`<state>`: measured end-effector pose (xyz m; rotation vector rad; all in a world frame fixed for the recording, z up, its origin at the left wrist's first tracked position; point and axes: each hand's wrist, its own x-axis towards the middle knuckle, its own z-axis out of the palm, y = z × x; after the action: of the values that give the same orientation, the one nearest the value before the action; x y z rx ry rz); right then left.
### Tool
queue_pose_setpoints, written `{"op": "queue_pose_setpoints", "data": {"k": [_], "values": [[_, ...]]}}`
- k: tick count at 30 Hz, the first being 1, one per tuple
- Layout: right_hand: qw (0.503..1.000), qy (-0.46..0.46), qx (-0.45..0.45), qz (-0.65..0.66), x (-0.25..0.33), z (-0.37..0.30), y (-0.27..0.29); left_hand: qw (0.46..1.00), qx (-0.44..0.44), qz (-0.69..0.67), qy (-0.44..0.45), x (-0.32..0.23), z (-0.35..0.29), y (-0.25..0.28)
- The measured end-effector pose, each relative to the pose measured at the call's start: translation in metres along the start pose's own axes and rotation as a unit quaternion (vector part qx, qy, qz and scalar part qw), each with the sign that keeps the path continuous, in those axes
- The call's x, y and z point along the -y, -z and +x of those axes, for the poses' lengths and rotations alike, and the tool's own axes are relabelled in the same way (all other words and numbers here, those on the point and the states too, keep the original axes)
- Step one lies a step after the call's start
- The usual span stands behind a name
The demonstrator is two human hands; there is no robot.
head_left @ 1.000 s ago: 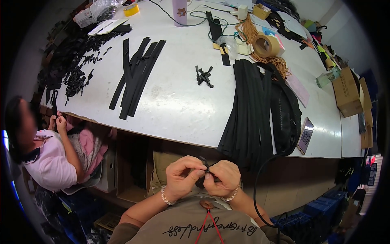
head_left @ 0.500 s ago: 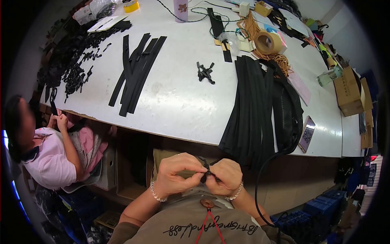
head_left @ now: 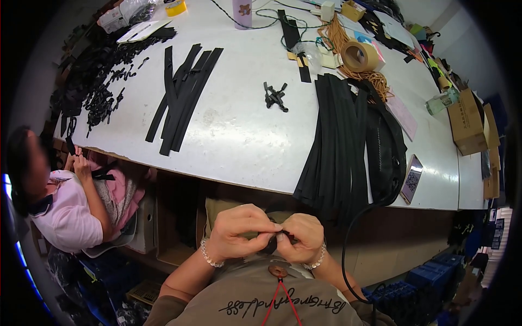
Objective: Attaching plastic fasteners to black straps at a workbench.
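My left hand [head_left: 242, 232] and my right hand [head_left: 302, 236] meet in front of my body, just off the near table edge. Thumb and forefinger of each are pinched together on a small black strip-like piece [head_left: 289, 235]. Fingers cover most of it, so its exact kind cannot be made out. On the table beyond lies a little cluster of black zipper pulls [head_left: 276, 98]. A thick bundle of long black zipper strips [head_left: 334, 146] hangs over the edge to the right of my hands.
More black strips [head_left: 187, 100] lie at left centre, near a heap of small black pulls [head_left: 103, 100]. A co-worker [head_left: 70, 201] sits at the left. A black bag-like item [head_left: 386, 146], a phone [head_left: 411, 179], tape roll [head_left: 360, 57] and cardboard box [head_left: 467, 122] are to the right.
My fingertips have drawn closer together, and the black piece shows less between them. The co-worker's hands have shifted slightly, with a black strip now showing over their lap.
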<state>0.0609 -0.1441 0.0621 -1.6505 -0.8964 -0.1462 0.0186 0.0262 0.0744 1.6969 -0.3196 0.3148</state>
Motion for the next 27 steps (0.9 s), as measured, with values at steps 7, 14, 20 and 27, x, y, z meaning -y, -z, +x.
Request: {"op": "queue_pose_setpoints", "data": {"k": [7, 14, 20, 27], "values": [[0.999, -0.028, 0.039, -0.005, 0.003, 0.003, 0.002, 0.997, 0.009, 0.063, -0.050, 0.005, -0.002, 0.003], [0.994, -0.108, 0.024, -0.004, 0.001, 0.000, 0.001, 0.999, 0.007, 0.049, -0.003, 0.014, -0.003, 0.001], [0.979, -0.192, 0.055, 0.040, 0.001, -0.002, 0.006, 0.999, 0.019, 0.042, 0.021, 0.015, -0.004, 0.002], [0.975, -0.207, 0.060, 0.046, -0.001, -0.002, 0.005, 0.995, 0.048, 0.086, -0.010, 0.014, -0.002, 0.005]]}}
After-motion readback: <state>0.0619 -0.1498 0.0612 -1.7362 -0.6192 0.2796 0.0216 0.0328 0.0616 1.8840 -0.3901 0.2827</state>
